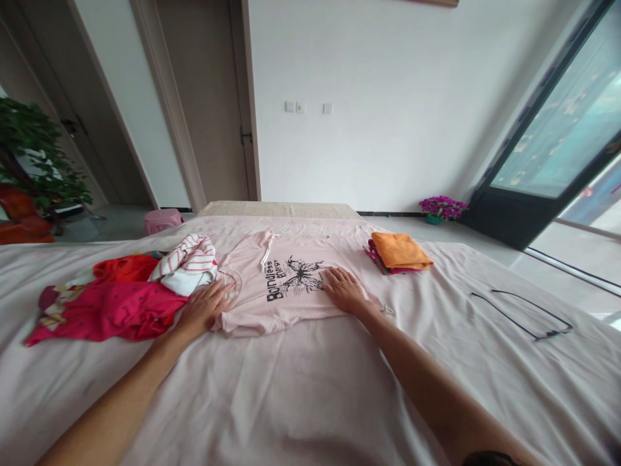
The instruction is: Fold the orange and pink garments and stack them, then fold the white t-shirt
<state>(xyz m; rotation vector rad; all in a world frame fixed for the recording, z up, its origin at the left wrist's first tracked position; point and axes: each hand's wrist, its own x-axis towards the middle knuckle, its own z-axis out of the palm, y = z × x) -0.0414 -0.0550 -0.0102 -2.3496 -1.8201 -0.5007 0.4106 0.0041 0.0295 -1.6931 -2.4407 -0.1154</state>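
A pale pink T-shirt [252,317] lies spread sideways on the cloth-covered surface, its collar to the left. Black lettering and a butterfly print show on its front, and white cord hangs by one sleeve. My left hand [206,304] rests by the collar and shoulder, fingers stretched out. Flat on the shirt beside the butterfly lies my right hand [343,288], its fingers extended and holding nothing. Left of my left hand sits a loose heap of clothes: a crimson garment [111,310], a red one [123,268] and a white striped one [189,259].
A folded orange garment [400,251] tops a small stack at the right. Eyeglasses [528,314] lie farther right on the pale cloth [272,401]. Beyond the edge stand a pink stool [163,220] and a pot of purple flowers [441,207]. A leafy plant [41,155] is far left.
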